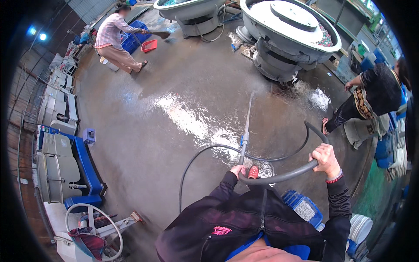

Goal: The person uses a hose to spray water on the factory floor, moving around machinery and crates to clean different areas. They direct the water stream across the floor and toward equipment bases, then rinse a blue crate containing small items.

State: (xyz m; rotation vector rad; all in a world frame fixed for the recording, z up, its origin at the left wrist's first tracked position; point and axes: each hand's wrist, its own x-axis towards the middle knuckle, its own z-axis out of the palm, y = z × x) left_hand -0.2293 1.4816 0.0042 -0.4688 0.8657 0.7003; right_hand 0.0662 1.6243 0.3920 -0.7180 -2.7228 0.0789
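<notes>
My left hand [238, 170] is closed round the hose at the base of a grey spray nozzle [245, 142]. A thin jet of water [249, 109] shoots from its tip onto the wet floor ahead. Out to the right, my right hand [324, 160] is wrapped round the thick grey hose [283, 177], which bends in an arc between both hands. Beyond my right fist the hose curves down to the floor. It loops back leftward behind the nozzle.
Ahead right stands a large grey round bowl machine [279, 59], with another bowl machine [190, 19] beyond. A person [114, 32] holds a broom far left, by a red dustpan [149, 45]. Another person [377, 91] is at right. A blue crate [316, 212] of pale pieces sits near me.
</notes>
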